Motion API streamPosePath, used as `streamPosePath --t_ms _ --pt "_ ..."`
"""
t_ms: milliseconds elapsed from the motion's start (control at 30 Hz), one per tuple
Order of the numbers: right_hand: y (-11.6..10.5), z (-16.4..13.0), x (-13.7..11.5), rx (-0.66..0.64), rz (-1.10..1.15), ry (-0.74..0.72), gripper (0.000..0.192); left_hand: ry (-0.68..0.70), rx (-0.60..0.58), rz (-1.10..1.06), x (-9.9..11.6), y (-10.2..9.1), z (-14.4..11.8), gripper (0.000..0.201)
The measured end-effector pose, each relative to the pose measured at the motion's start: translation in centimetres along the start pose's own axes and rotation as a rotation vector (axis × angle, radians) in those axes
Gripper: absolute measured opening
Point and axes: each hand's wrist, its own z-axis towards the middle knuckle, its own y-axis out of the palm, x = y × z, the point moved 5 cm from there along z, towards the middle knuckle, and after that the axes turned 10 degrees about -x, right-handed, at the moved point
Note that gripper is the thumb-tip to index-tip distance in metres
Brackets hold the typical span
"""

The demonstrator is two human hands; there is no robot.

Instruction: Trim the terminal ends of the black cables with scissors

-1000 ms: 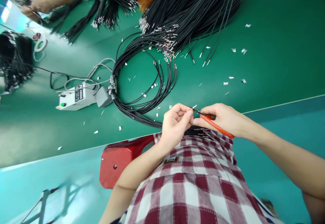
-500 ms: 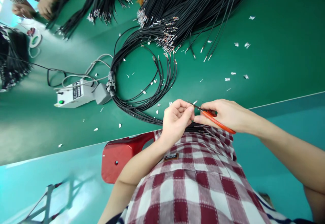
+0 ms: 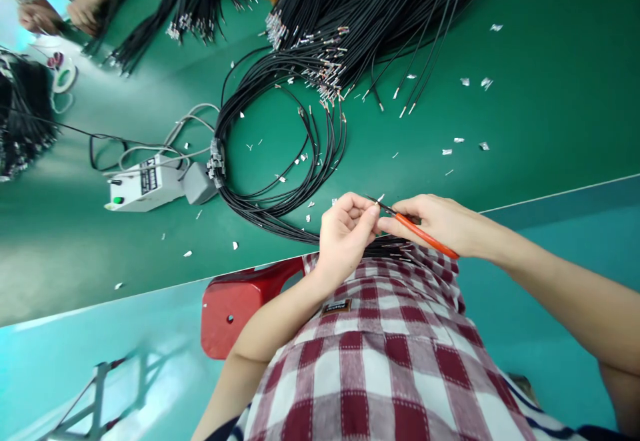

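My right hand is closed round a pair of scissors with orange handles. Their dark blades point left, with the tips at my left fingertips. My left hand pinches a thin cable end, mostly hidden by the fingers; a small whitish piece shows by the blades. Below the hands, black cables run along the table edge and over my checked apron. They come from a looped bundle of black cables, gathered at grey connectors.
A big pile of black cables lies at the back of the green table, among scattered foil scraps. On the left stands a white box with a green button. Another person's hands work at the far left. A red stool is below the edge.
The scissors' handles have drawn together and the blades look more closed at my left fingertips. Both hands have otherwise stayed nearly in place; the view has shifted slightly.
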Motion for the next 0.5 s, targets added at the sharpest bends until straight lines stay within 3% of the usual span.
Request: streamPosePath --t_ms 267,433,500 --pt "1.4 0.0 0.9 0.035 0.027 0.055 0.052 -0.012 -0.077 -0.078 -0.8 -0.1 0.3 0.031" --pt "1.1 -0.6 1.2 0.066 0.092 -0.034 0.042 -0.020 -0.082 -0.070 -0.4 -0.4 0.2 0.030" --pt "0.4 -0.9 1.7 0.151 0.166 -0.079 0.035 -0.046 -0.093 -0.051 -0.4 -0.4 0.0 0.032"
